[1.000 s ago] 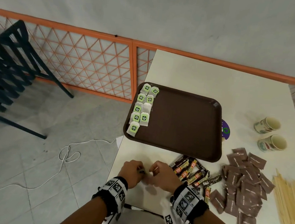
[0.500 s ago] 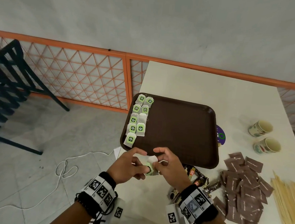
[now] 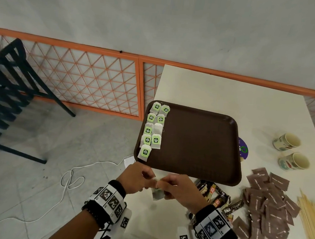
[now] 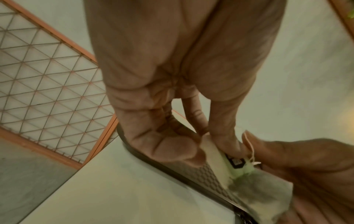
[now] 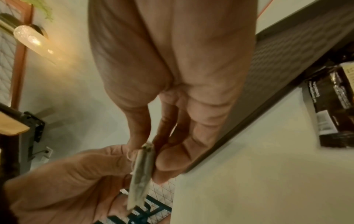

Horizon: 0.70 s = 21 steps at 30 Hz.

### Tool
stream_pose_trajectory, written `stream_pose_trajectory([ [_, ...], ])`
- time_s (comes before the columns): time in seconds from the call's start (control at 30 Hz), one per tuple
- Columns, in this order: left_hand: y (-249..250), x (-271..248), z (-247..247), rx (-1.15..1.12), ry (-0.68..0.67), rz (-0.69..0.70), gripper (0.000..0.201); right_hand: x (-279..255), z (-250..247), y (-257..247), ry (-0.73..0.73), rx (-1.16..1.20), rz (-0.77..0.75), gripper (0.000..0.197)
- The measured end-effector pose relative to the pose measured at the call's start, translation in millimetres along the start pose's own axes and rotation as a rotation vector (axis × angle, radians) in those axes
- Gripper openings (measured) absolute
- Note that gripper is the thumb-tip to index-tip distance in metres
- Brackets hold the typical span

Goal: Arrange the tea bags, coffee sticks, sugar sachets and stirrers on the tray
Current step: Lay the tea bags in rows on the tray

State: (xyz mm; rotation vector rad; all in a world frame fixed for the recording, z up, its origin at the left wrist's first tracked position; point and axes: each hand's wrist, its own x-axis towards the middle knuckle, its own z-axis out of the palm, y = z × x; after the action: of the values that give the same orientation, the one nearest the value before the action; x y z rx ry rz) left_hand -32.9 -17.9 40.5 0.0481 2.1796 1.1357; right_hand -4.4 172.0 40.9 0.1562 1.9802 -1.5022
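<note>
A tea bag [image 3: 158, 193] is hanging just above the table's [image 3: 221, 90] near edge, beside the tray's [image 3: 198, 141] near rim, with the left hand [image 3: 135, 178] and right hand [image 3: 179, 189] both pinching its top between curled fingers [image 4: 224, 141].

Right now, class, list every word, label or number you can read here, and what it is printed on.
None reads for certain.
Tea bags on the tray: green tags, blurred.
Coffee sticks: blurred.
Sugar sachets: too small.
Cups: patterns only.
Wrist bands: square codes, no words.
</note>
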Motion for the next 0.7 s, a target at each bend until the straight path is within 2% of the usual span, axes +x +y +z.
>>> stream_pose_trajectory([
  [0.1, -4.6, 4.6, -7.3, -0.068, -0.009, 0.008, 0.007, 7.8, 2.8, -1.7, -0.023, -0.079, -0.010, 0.011],
  [0.23, -5.3, 13.1, -25.2, -0.187, -0.061, 0.001, 0.012, 27.2, -1.1, -5.3, -0.034, 0.011, 0.010, 0.009],
  [0.3, -6.9, 23.7, -35.4, -0.231, -0.028, 0.005, 0.017, 41.5, -4.4, -8.9, -0.004, 0.023, 0.029, 0.007],
  [0.37, -10.5, 38.5, -44.3, -0.099, 0.124, 0.030, 0.018, 60.4, -8.7, -12.9, 0.106, 0.064, 0.065, 0.008],
  [0.43, -14.6, 53.2, -53.0, 0.235, 0.245, 0.131, 0.017, 80.9, -13.3, -15.6, 0.246, 0.124, 0.123, 0.015],
  [0.53, -20.8, 68.2, -55.8, 0.652, 0.139, 0.312, 0.035, 105.4, -12.4, -20.3, 0.338, 0.168, 0.189, 0.017],
  [0.6, -27.1, 74.1, -53.2, 0.726, 0.093, 0.295, 0.038, 115.6, -7.5, -21.1, 0.332, 0.187, 0.228, 0.016],
  [0.7, -34.5, 77.5, -47.4, 0.742, 0.135, 0.213, 0.031, 123.3, -0.3, -18.2, 0.325, 0.176, 0.271, 0.015],
])
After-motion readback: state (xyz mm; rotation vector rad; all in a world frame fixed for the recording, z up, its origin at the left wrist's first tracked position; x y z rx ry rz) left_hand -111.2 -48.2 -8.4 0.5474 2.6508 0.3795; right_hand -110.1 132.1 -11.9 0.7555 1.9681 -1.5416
